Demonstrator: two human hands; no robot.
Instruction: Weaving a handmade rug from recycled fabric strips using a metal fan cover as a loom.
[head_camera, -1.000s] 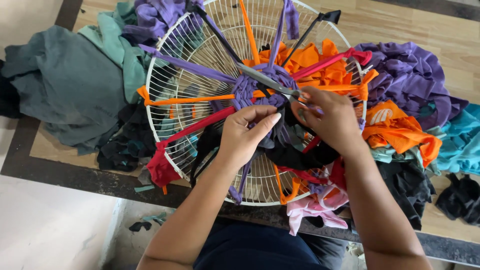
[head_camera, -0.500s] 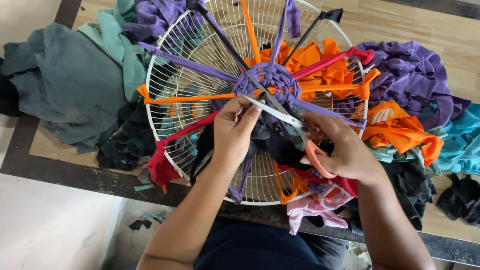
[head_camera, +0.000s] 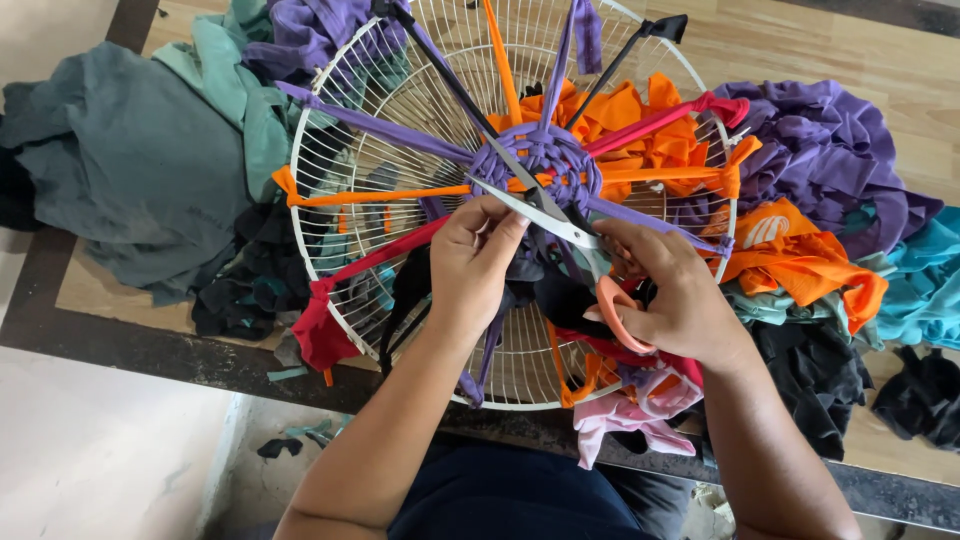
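A white wire fan guard lies flat on the table, with cloth strips in purple, orange, red and black tied across it like spokes. A purple woven disc fills its centre. My right hand grips orange-handled scissors, their blades open and pointing up-left toward the disc's lower edge. My left hand pinches a strip of cloth just below the blades, fingers closed on it.
Heaps of cloth surround the guard: grey-green fabric on the left, purple, orange, teal and black on the right. A pink scrap hangs at the table's near edge. Small scraps lie on the floor below.
The scissors came into my right hand and swung in from the right toward the woven centre. My left hand shifted slightly down to hold the strip by the blades.
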